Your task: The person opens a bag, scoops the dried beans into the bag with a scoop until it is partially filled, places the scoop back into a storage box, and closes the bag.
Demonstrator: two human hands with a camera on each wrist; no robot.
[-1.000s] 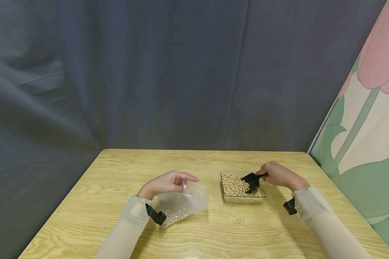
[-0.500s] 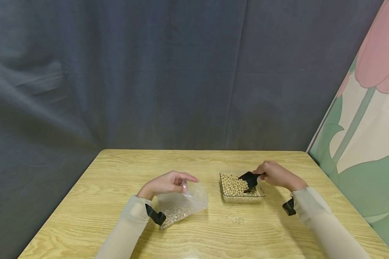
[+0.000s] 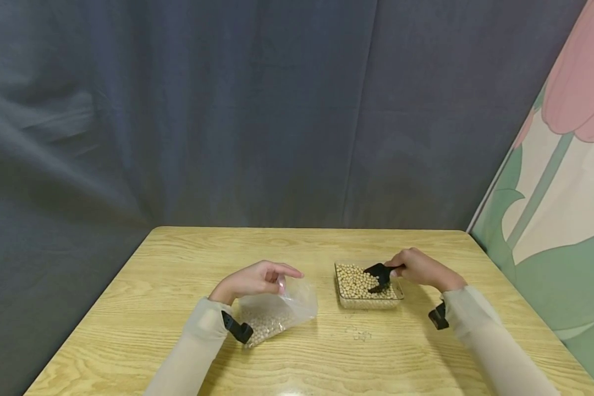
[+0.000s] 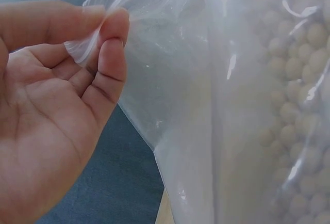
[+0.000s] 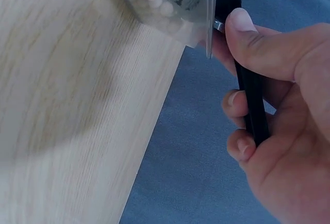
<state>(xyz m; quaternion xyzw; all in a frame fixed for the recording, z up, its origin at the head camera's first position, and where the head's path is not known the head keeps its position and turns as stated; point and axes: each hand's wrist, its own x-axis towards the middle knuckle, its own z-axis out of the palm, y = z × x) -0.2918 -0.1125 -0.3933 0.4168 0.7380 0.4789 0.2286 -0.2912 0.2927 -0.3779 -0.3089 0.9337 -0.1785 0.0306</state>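
My left hand (image 3: 252, 279) pinches the top edge of a clear plastic bag (image 3: 302, 305) between thumb and fingertips. Pale round beans (image 4: 304, 74) fill the bag's lower part, which rests on the table. Over on the right, a clear rectangular container (image 3: 368, 304) holds yellowish beans (image 3: 351, 281). My right hand (image 3: 423, 268) grips the handle of a black scoop (image 3: 380, 273), its blade down among those beans. In the right wrist view, thumb and fingers wrap the black handle (image 5: 252, 100) beside the container's wall; most of the blade is hidden there.
Both things stand on a wooden table (image 3: 178, 264), whose far edge meets a dark blue curtain (image 3: 257, 121). A small patch of clear scraps or marks (image 3: 361, 334) lies in front of the container. A flower-patterned panel (image 3: 564, 220) stands at the right.
The scoop has shifted slightly left and its blade has turned a little in the beans, with my right hand following. My left hand and the bag stay almost where they were.
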